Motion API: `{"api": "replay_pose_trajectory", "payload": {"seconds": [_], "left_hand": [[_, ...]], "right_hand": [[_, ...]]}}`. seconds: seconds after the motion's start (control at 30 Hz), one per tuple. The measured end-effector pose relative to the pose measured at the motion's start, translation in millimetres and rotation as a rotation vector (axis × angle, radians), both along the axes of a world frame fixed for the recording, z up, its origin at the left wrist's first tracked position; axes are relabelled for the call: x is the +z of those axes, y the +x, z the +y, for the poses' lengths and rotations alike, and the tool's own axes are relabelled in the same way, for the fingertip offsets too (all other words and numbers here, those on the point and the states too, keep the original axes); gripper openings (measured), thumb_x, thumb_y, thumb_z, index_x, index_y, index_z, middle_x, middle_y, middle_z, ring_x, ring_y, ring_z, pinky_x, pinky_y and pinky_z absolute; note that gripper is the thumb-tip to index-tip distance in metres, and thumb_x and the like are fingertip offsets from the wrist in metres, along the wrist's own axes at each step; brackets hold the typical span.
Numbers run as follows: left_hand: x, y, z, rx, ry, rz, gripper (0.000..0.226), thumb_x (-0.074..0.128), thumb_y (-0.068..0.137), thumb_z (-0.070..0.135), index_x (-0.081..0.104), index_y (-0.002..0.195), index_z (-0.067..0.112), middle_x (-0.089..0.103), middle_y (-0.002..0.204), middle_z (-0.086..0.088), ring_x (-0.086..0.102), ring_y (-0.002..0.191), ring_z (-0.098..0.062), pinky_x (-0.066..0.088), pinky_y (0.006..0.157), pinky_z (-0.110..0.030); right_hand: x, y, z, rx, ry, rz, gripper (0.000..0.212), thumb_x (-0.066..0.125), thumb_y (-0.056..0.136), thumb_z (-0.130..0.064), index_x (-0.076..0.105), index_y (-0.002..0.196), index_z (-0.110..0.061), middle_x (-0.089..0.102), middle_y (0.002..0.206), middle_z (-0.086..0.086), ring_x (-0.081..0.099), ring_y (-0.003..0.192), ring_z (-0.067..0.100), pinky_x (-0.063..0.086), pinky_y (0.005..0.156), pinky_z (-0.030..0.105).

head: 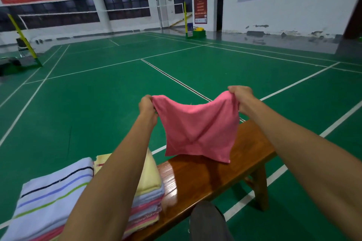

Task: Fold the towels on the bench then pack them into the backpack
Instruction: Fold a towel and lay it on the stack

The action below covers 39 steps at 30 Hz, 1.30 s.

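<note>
Both hands, left hand point(146, 104) and right hand point(240, 96), pinch a pink towel point(197, 129) above the wooden bench point(203, 178).

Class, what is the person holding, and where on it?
A pink towel, pinched at its two top corners by the left hand and the right hand.

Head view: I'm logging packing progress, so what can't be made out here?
- Backpack: nowhere in the head view, so nothing shows what is packed.
- Towel stack: partly hidden behind the left forearm and cut by the bottom edge, so it can't be counted.
- Bench: near end cut by the bottom edge.
- Pink towel: top corners hidden inside left hand and right hand.
</note>
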<state>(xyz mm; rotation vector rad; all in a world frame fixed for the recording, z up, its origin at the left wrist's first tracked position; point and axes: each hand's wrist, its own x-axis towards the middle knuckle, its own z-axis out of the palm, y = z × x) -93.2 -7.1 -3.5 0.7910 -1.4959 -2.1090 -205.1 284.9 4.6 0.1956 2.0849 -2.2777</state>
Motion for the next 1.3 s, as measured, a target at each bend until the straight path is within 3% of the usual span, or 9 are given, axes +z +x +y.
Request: {"api": "replay_pose_trajectory", "payload": {"seconds": [0.13, 0.33, 0.57, 0.7, 0.77, 0.83, 0.97, 1.17, 1.3], "left_hand": [[1, -4, -10, 0.074, -0.157, -0.02, 0.024, 0.043, 0.086, -0.003, 0.048, 0.072, 0.016, 0.042, 0.065, -0.004, 0.037, 0.056, -0.016, 0.031, 0.053, -0.027], [4, 1, -17, 0.074, -0.305, 0.038, 0.042, 0.046, 0.083, -0.011, 0.064, 0.112, 0.012, 0.064, 0.088, -0.013, 0.053, 0.066, -0.018, 0.043, 0.054, -0.024], [13, 14, -7, -0.022, -0.259, 0.094, 0.057, 0.034, 0.083, -0.025, 0.067, 0.119, 0.004, 0.065, 0.082, -0.014, 0.057, 0.059, -0.018, 0.044, 0.042, -0.017], [18, 17, -4, -0.007, -0.369, 0.07, 0.059, 0.033, 0.078, -0.024, 0.073, 0.111, 0.003, 0.07, 0.102, -0.013, 0.066, 0.086, -0.018, 0.055, 0.071, -0.018], [18, 14, -9, 0.017, -0.417, 0.017, 0.062, 0.033, 0.074, -0.019, 0.076, 0.106, 0.011, 0.069, 0.115, -0.015, 0.064, 0.108, -0.024, 0.053, 0.092, -0.026], [18, 16, -10, -0.009, -0.485, -0.039, 0.056, 0.04, 0.077, -0.016, 0.074, 0.113, 0.009, 0.068, 0.12, -0.017, 0.063, 0.112, -0.027, 0.05, 0.093, -0.029], [13, 26, -12, -0.087, -1.148, -0.217, 0.045, 0.051, 0.08, -0.009, 0.073, 0.118, 0.004, 0.071, 0.119, -0.018, 0.065, 0.113, -0.031, 0.048, 0.098, -0.034], [10, 42, -4, -0.05, -1.678, -0.471, 0.013, 0.062, 0.083, 0.006, 0.074, 0.088, 0.008, 0.068, 0.089, -0.023, 0.066, 0.087, -0.044, 0.049, 0.069, -0.043], [16, 48, -3, 0.03, -1.83, -0.587, 0.009, 0.055, 0.089, 0.003, 0.065, 0.089, 0.002, 0.067, 0.093, -0.023, 0.066, 0.088, -0.043, 0.038, 0.064, -0.039]], "right_hand": [[10, -5, 6, -0.014, 0.212, 0.083, 0.01, 0.078, 0.079, -0.017, 0.073, 0.083, -0.009, 0.071, 0.084, 0.007, 0.064, 0.079, 0.021, 0.052, 0.067, 0.033], [21, -3, 15, -0.122, 0.623, 0.145, 0.024, 0.069, 0.089, -0.025, 0.078, 0.101, -0.006, 0.075, 0.106, 0.01, 0.069, 0.101, 0.029, 0.056, 0.089, 0.036], [20, 3, 10, -0.019, 0.115, 0.003, 0.036, 0.051, 0.089, 0.004, 0.072, 0.113, -0.011, 0.067, 0.091, 0.003, 0.057, 0.069, 0.013, 0.045, 0.057, 0.025], [25, 6, 10, -0.106, 0.058, 0.086, 0.008, 0.067, 0.082, -0.007, 0.068, 0.076, -0.013, 0.069, 0.081, 0.007, 0.062, 0.077, 0.021, 0.051, 0.068, 0.034], [25, 7, 12, -0.071, 0.205, 0.163, 0.009, 0.075, 0.081, -0.014, 0.069, 0.076, -0.017, 0.069, 0.083, 0.002, 0.066, 0.086, 0.021, 0.055, 0.079, 0.037], [24, 6, 15, 0.018, 0.387, 0.227, 0.019, 0.076, 0.08, -0.01, 0.073, 0.097, -0.017, 0.069, 0.104, 0.001, 0.064, 0.101, 0.02, 0.055, 0.094, 0.036], [26, 11, 18, 0.166, 0.797, 0.297, 0.041, 0.063, 0.082, 0.005, 0.071, 0.12, -0.008, 0.066, 0.125, 0.011, 0.059, 0.117, 0.027, 0.05, 0.101, 0.036], [18, 23, 11, 0.222, 1.322, 0.427, 0.018, 0.051, 0.083, 0.005, 0.069, 0.085, 0.002, 0.064, 0.092, 0.018, 0.065, 0.088, 0.037, 0.05, 0.072, 0.038], [12, 29, 9, 0.114, 1.554, 0.597, 0.018, 0.048, 0.09, 0.007, 0.061, 0.101, 0.001, 0.05, 0.112, 0.018, 0.055, 0.099, 0.038, 0.044, 0.077, 0.042]]}}
